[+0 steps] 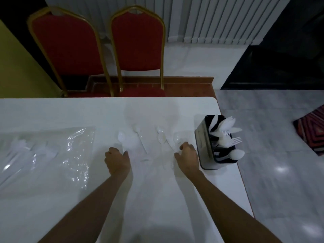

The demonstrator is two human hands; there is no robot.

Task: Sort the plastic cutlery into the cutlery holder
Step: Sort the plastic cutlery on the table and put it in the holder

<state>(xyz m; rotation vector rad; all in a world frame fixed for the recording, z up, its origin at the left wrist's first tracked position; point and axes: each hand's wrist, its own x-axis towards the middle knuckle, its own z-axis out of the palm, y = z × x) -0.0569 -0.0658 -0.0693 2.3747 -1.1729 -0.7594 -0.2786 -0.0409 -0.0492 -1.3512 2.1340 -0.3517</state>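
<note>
A dark cutlery holder [203,146] stands at the table's right edge with white plastic forks, spoons and knives sticking out of it. Several white plastic spoons lie on the white table [157,190] in front of me. My left hand [117,161] is curled with thumb and fingers closed on the handle end of the leftmost spoon [121,136], which still lies flat. My right hand [188,157] is curled palm down over the handles of the right-hand spoons [176,137], just left of the holder. Its fingertips are hidden. One spoon [140,137] lies untouched between my hands.
A clear plastic bag [52,155] holding more white cutlery lies at the left of the table. Two red chairs with gold frames [138,50] stand behind the table's far edge. The table's right edge drops to a grey tiled floor [271,137].
</note>
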